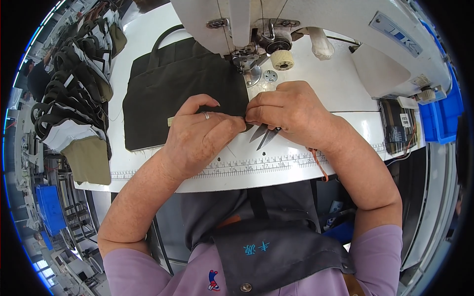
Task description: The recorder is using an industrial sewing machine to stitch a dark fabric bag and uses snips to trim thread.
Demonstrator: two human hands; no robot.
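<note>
A dark olive fabric panel [182, 81] with a strap handle [160, 44] lies flat on the white sewing table, its right edge near the sewing machine's presser foot [250, 71]. My left hand [205, 133], with a ring on one finger, rests over its lower right part; thumb and finger pinch the panel's edge. My right hand [294, 111] meets it there, fingertips closed on the same edge. Thread snips [265, 134] are tucked in the right hand, blades pointing down past the palm. What lies between the fingertips is hidden.
The sewing machine [345, 24] stands over the table's far side. A ruler strip [247, 166] runs along the near edge, and an orange cord [320, 165] hangs by my right wrist. Stacked bag pieces [74, 93] are at the left; a blue bin [447, 116] is at the right.
</note>
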